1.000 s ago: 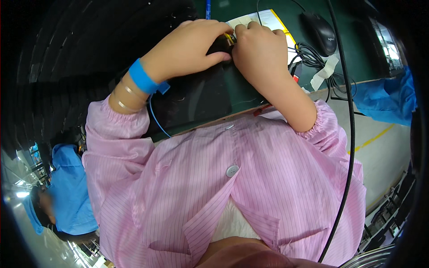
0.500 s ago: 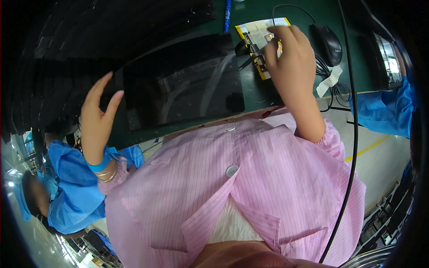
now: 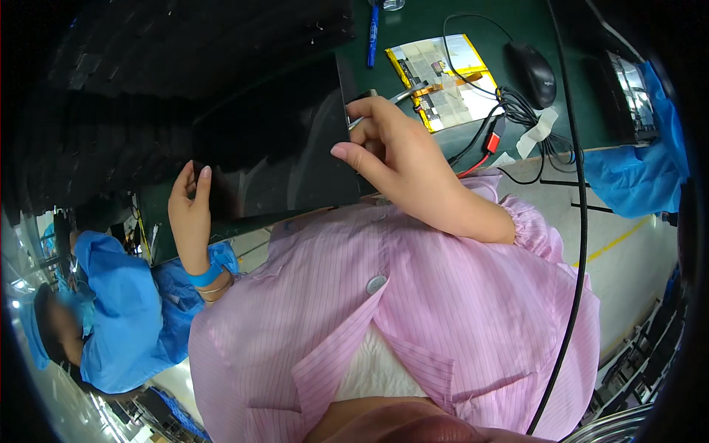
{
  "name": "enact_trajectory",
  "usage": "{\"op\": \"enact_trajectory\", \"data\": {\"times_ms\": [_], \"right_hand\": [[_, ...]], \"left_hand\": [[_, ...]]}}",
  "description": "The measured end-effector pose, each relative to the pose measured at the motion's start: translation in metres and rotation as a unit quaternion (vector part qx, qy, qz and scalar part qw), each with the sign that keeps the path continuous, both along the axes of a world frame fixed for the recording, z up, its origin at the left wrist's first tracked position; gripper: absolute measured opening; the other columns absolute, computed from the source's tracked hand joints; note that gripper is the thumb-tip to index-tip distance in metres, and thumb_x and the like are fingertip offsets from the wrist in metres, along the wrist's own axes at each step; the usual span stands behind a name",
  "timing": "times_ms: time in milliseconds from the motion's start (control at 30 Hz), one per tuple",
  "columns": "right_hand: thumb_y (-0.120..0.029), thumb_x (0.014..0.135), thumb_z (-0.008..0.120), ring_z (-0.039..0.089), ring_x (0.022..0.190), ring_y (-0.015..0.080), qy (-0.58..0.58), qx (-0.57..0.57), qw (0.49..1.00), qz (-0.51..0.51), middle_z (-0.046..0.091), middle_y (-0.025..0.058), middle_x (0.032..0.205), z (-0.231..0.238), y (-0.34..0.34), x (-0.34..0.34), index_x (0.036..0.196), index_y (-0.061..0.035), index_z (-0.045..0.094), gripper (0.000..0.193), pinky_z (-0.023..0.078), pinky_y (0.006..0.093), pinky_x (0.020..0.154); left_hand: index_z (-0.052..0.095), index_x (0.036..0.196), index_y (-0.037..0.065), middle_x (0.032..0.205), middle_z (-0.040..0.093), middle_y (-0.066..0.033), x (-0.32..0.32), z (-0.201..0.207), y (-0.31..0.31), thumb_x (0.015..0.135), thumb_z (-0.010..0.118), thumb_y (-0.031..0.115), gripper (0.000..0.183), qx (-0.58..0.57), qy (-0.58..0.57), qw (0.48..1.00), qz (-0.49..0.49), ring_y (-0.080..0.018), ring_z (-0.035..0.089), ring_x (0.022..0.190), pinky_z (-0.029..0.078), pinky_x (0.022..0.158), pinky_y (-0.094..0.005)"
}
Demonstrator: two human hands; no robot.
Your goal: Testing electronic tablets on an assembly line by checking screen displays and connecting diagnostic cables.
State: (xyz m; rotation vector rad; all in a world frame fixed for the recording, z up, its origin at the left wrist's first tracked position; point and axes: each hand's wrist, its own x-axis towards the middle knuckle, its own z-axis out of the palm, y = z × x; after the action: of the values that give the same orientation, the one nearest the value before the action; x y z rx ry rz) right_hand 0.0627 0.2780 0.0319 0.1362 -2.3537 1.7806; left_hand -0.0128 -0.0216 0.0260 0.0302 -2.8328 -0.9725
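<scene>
Panel [image 3: 277, 144] pinched at both sides, slim tool tucked in the grip

Fingers first: on the left hand [image 3: 190, 215], thumb and forefinger close on the dark panel's left edge, near its near corner. Over to the right hand [image 3: 402, 153], and here the thumb lies on the face beside the right edge with the other fingers curled around, so that side is gripped too. Opposite edges, one hand each: a hold that seems meant to balance a wide, flat sheet and spare most of its glossy face from touch. Whether it is clear of the table [image 3: 436, 16], I can't tell. And look, a slim metal tool [image 3: 408, 93] juts from the right hand's fingers, probably kept there to save setting it down.

Just right of the panel, a flat silver pack with yellow edging [image 3: 465, 111] lies face up, an orange ribbon [image 3: 470, 78] across it, presumably within easy reach. Farther right, the mouse [image 3: 533, 74] and coiled cables [image 3: 523, 109] sit out of the panel's way; a blue pen [image 3: 373, 37] rests on the far side. Blue band [image 3: 205, 276] on the left wrist, likely a guard against static.
</scene>
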Motion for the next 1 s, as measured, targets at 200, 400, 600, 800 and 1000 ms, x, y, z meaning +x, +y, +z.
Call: {"op": "enact_trajectory", "data": {"times_ms": [200,400,600,800,1000], "right_hand": [[-0.005,0.083,0.067,0.06,0.068,0.0311,0.099,-0.029,0.995,-0.004,0.058,0.0148,0.075,0.016,0.002,-0.006,0.108,0.0033,0.047,0.033,0.046,0.0355,0.06],[0.007,0.085,0.06,0.065,0.078,0.0154,0.167,0.058,0.984,-0.019,0.065,0.0092,0.09,0.018,0.026,-0.027,0.1,-0.0004,0.047,0.021,0.05,0.0246,0.071],[0.009,0.078,0.051,0.06,0.102,0.0396,0.165,0.131,0.977,-0.024,0.06,0.0213,0.113,-0.027,0.045,-0.033,0.118,-0.0013,0.049,0.041,0.049,0.0418,0.084],[-0.001,0.082,0.048,0.054,0.116,0.0375,0.102,0.381,0.919,0.009,0.05,0.0226,0.133,-0.044,0.054,-0.034,0.132,-0.0003,0.045,0.05,0.045,0.042,0.096],[-0.003,0.081,0.05,0.052,0.121,0.0335,0.207,0.427,0.88,0.015,0.049,0.0203,0.136,-0.014,0.025,-0.04,0.127,0.0024,0.051,0.047,0.041,0.0419,0.1]], "left_hand": [[0.056,0.127,-0.002,0.097,0.066,-0.005,-0.002,0.019,-0.01,0.091,0.064,0.008,0.039,0.192,0.189,0.963,0.009,-0.009,0.059,0.087,0.046,0.082,-0.0206],[0.059,0.107,-0.003,0.101,0.067,-0.0127,-0.011,0.029,-0.034,0.089,0.063,0.001,0.019,0.273,0.226,0.929,-0.107,-0.0187,0.064,0.095,0.051,0.087,-0.0291],[0.061,0.105,-0.004,0.114,0.065,-0.0187,0.0,-0.008,-0.004,0.079,0.05,-0.004,0.029,0.073,0.215,0.946,-0.23,-0.0304,0.061,0.113,0.045,0.098,-0.0369],[0.065,0.108,0.002,0.12,0.063,-0.0152,0.013,-0.002,0.015,0.076,0.048,-0.011,0.038,-0.156,0.21,0.942,-0.209,-0.0311,0.057,0.116,0.044,0.097,-0.0383],[0.068,0.103,0.005,0.111,0.067,-0.0103,0.033,0.028,0.094,0.079,0.061,0.001,0.026,0.018,0.136,0.86,-0.492,-0.027,0.063,0.105,0.048,0.089,-0.0372]]}}
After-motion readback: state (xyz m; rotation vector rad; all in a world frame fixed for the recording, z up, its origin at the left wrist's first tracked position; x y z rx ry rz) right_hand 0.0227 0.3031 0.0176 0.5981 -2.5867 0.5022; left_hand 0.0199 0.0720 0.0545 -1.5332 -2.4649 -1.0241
